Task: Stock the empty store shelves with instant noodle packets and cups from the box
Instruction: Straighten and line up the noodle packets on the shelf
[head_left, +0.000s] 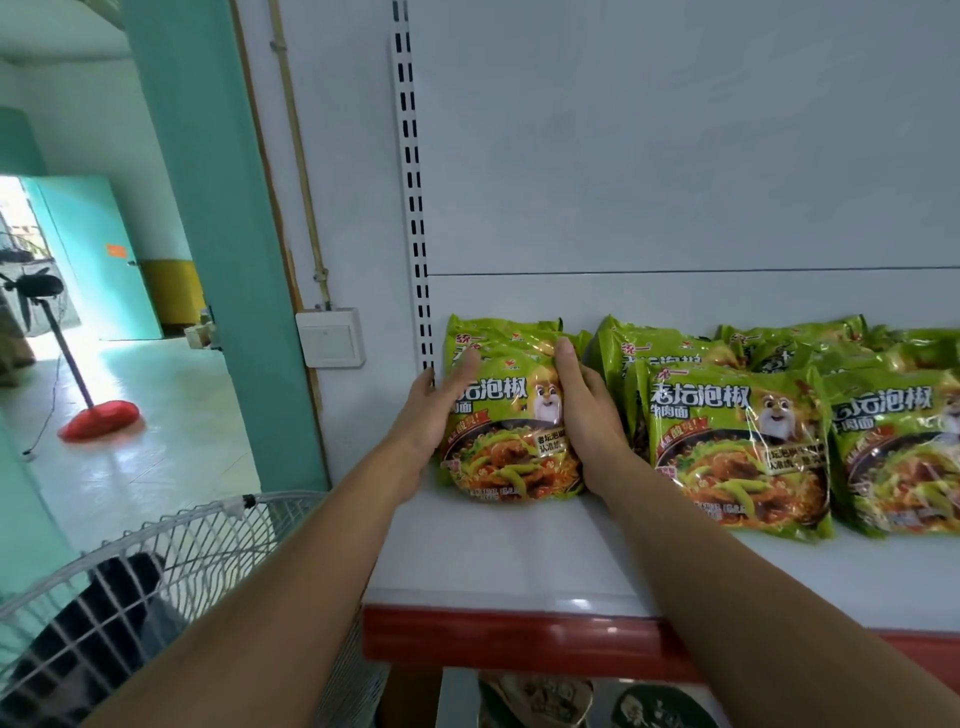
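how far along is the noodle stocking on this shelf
Done: stacks of green plastic noodle packets already line the white metal shelf to the right. In hand: the left hand and right hand press flat against the sides of the leftmost stack. Left: the box is out of view, so remaining stock can't be judged; cups partly show below.

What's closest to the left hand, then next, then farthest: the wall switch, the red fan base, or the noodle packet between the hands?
1. Noodle packet: the left hand presses its left side.
2. Wall switch: on the wall, just left.
3. Red fan base: far left, on the floor.
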